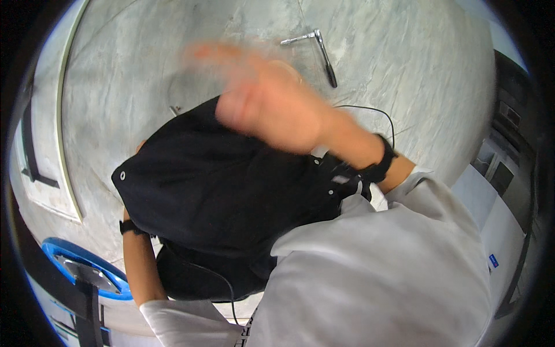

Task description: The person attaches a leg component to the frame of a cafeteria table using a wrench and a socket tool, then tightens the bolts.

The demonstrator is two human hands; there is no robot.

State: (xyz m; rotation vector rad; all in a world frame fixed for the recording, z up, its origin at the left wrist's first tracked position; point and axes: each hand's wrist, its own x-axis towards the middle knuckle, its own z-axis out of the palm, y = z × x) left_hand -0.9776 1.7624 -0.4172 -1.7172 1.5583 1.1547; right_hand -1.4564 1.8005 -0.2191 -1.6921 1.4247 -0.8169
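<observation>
A black cloth [214, 179] with small metal eyelets spreads over the middle of the view and hides what lies under it. My right hand [260, 98] is smeared by motion above the cloth's far edge, its fingers pointing to the far left; their state is unclear. Past that hand lies a ratchet wrench [325, 58] with a dark handle and a chrome extension. My left forearm [141, 260] comes up on the left, a black band at the wrist. Only a sliver of my left hand [140, 147] shows at the cloth's edge; its fingers are hidden.
The grey marbled surface [416, 58] extends around the cloth. A thin black cable [386, 115] loops out on the right. A small metal piece [174, 110] sits by the cloth's far left edge. Near left is a blue-rimmed oval object [55, 246]; white boxy equipment [485, 208] stands at the right.
</observation>
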